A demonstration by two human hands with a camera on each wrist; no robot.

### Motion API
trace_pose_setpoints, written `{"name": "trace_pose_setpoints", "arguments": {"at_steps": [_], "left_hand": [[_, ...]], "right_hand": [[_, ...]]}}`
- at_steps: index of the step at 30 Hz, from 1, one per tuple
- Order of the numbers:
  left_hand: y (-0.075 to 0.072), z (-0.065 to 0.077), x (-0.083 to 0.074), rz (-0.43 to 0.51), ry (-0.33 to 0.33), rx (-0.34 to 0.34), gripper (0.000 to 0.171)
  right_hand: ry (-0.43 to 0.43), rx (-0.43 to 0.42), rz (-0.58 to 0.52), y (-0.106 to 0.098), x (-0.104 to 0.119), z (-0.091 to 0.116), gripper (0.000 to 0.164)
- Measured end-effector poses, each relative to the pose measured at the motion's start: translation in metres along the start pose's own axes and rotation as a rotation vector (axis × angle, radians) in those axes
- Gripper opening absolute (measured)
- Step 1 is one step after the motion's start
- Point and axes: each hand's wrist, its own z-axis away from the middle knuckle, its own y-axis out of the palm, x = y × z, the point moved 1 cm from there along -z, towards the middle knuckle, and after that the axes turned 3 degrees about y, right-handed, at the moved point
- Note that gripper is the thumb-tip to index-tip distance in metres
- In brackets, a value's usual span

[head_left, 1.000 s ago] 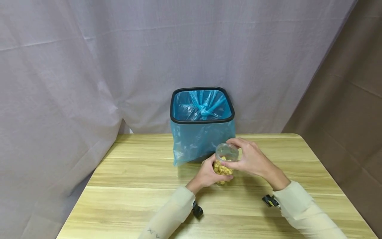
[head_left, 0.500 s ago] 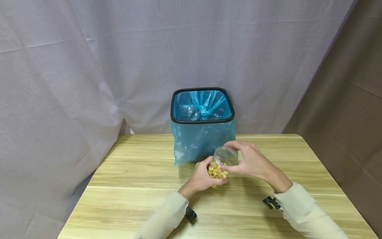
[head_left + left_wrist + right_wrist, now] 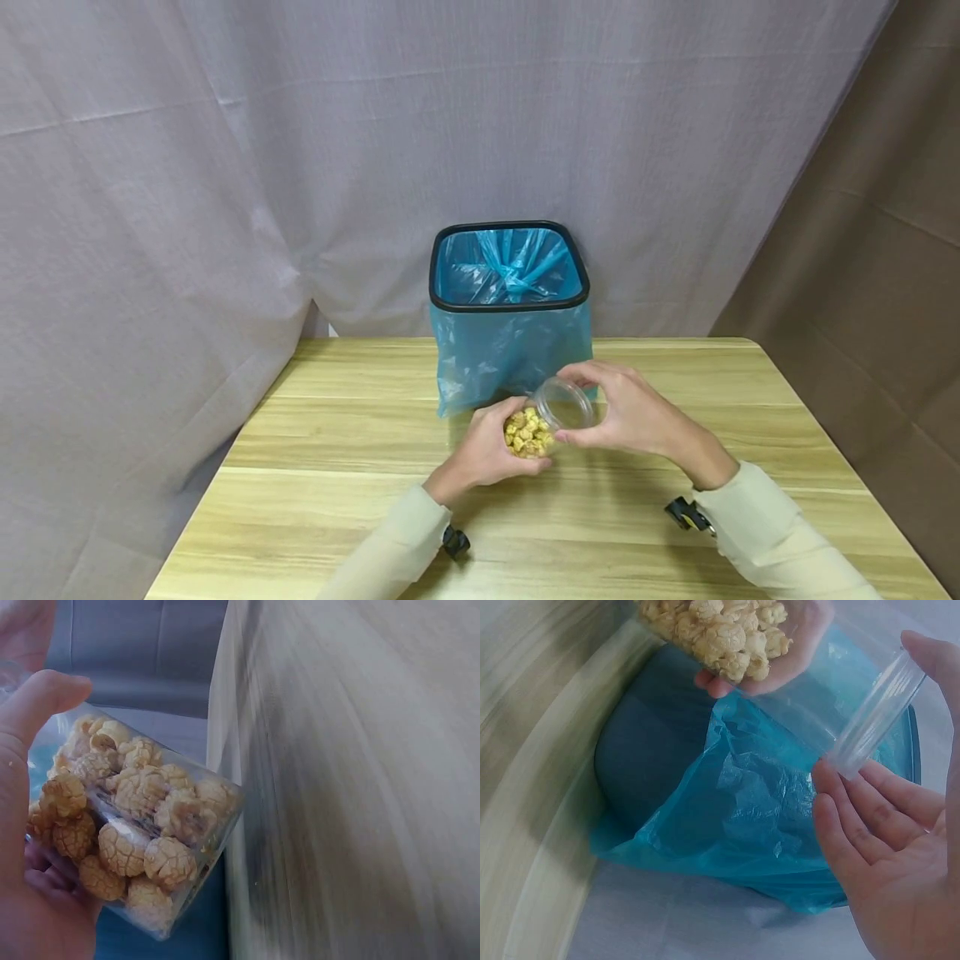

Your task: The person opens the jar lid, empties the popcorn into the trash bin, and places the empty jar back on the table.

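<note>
A clear plastic jar [image 3: 191, 874] with caramel popcorn [image 3: 527, 433] inside is held off the table, tilted, by my left hand [image 3: 482, 450]. Thumb and fingers wrap round its popcorn-filled end. My right hand [image 3: 637, 412] pinches a round clear lid [image 3: 566, 404] by the rim, thumb on one side and fingers on the other. That lid sits at the jar's mouth end; I cannot tell whether it still touches the jar. In the right wrist view the right fingers [image 3: 881, 810] press against the lid's edge.
Just behind the hands stands a bin with a black rim [image 3: 510, 307] and a blue liner bag [image 3: 498, 354] folded over it. The wooden table [image 3: 330, 442] ends at a grey curtain [image 3: 352, 167]; a brown one [image 3: 877, 250] hangs on the right.
My left hand has moved left and slightly down with the jar, which tilts more. The right hand has moved slightly down and left, still pinching the lid. The bin has stayed put.
</note>
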Motion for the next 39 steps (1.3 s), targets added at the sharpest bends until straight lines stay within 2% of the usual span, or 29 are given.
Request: {"name": "trace_pose_setpoints", "arguments": {"at_steps": [8, 14, 23, 39], "left_hand": [[-0.01, 0.007, -0.002, -0.047, -0.013, 0.014, 0.075], [-0.018, 0.014, -0.001, -0.092, -0.026, 0.022, 0.077], [-0.027, 0.017, -0.001, -0.086, -0.017, 0.044, 0.071], [-0.038, 0.017, 0.002, -0.101, 0.027, 0.147, 0.07]], "right_hand": [[-0.026, 0.035, 0.003, 0.002, 0.005, 0.001, 0.078], [-0.053, 0.052, 0.011, 0.008, 0.008, 0.0, 0.075], [-0.067, 0.068, 0.026, 0.011, 0.011, -0.002, 0.072], [-0.079, 0.108, 0.017, 0.02, 0.01, 0.0, 0.064]]}}
